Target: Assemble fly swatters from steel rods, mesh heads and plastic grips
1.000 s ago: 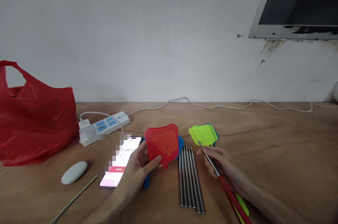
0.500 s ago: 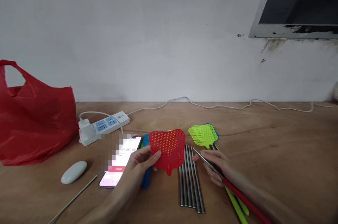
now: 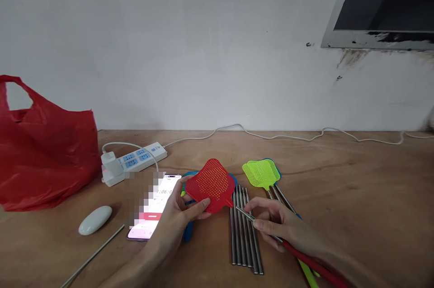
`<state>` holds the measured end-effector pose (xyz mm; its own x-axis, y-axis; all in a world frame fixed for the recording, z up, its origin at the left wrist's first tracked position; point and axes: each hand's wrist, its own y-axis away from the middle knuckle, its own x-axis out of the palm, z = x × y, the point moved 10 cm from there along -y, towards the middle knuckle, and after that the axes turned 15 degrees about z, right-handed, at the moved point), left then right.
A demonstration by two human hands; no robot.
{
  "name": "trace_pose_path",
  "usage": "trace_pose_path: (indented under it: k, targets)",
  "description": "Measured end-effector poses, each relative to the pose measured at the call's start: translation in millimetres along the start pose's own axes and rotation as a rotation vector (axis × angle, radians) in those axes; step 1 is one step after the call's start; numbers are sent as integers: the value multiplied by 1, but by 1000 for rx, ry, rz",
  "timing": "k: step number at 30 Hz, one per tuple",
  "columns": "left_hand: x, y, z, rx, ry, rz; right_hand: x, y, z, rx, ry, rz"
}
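Pinched in my left hand [image 3: 186, 209] is a red perforated fly swatter head [image 3: 212, 184], tilted with its short neck pointing right and down. My right hand [image 3: 278, 222] grips a metal rod with a red handle [image 3: 305, 256]. The rod's tip lies close to the neck of the swatter head; I cannot tell whether they touch. Under and between my hands several bare metal rods [image 3: 246, 238] lie side by side on the table. Blue swatter parts [image 3: 188, 231] are partly hidden behind my left hand. Beyond my right hand lie yellow-green fly swatters [image 3: 259, 174] with a blue one beneath.
A lit phone [image 3: 152, 215] lies left of my left hand, partly pixelated. Farther left are a white mouse-shaped object [image 3: 95, 220], a power strip [image 3: 139, 159] with a plugged-in charger and a red plastic bag [image 3: 47, 157]. A white cable [image 3: 271, 137] runs along the wall.
My left hand has turned the red swatter head so its neck points right. My right hand has brought the rod's tip left and lower, up close to that neck.
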<state>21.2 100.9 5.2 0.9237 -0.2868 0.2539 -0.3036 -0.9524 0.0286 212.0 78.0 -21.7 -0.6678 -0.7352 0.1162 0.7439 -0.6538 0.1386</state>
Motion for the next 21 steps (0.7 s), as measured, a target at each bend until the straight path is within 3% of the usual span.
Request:
trace_pose_path:
  k: [7,21]
  targets:
    - [5,-2,5,2,-2,65,4,-1,0,-8,-1,19]
    - [9,3,-1,53,-51,39,-6,0,-1,-5,53,-74]
